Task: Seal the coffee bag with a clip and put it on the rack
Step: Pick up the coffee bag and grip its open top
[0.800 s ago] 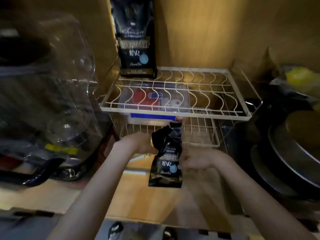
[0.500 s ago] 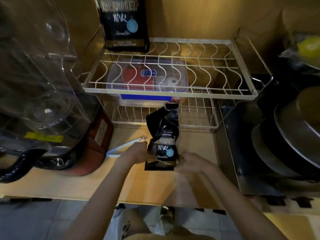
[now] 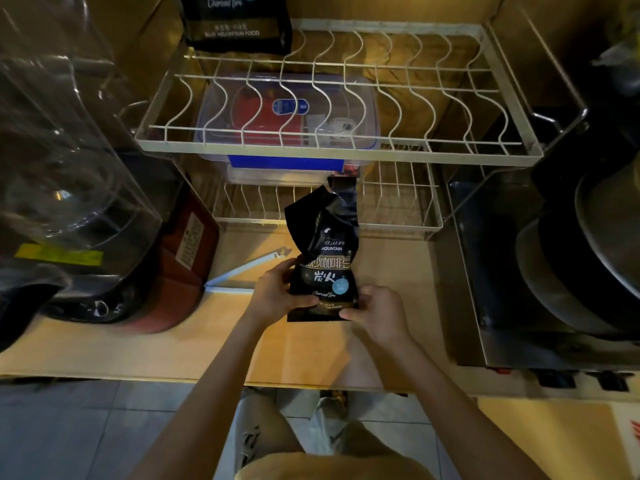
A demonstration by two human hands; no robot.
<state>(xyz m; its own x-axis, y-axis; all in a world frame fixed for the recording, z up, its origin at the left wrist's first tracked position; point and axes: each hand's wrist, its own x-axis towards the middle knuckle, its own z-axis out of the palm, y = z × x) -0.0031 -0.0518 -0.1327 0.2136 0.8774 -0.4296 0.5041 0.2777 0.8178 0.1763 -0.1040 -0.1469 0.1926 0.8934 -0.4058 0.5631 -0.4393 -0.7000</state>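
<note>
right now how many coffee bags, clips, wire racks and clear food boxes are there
coffee bags: 2, one in both hands, one on the rack's top tier
clips: 1, on the counter
wire racks: 1
clear food boxes: 1
total: 5

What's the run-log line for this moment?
stage: bag unsealed | coffee bag: upright on counter, top crumpled open | left hand, right hand: gripping bag base | clip: lying open on counter, untouched

Single head-worn view, wide-angle, looks forward and steeply down, close over the counter [image 3: 145,344] (no second view).
</note>
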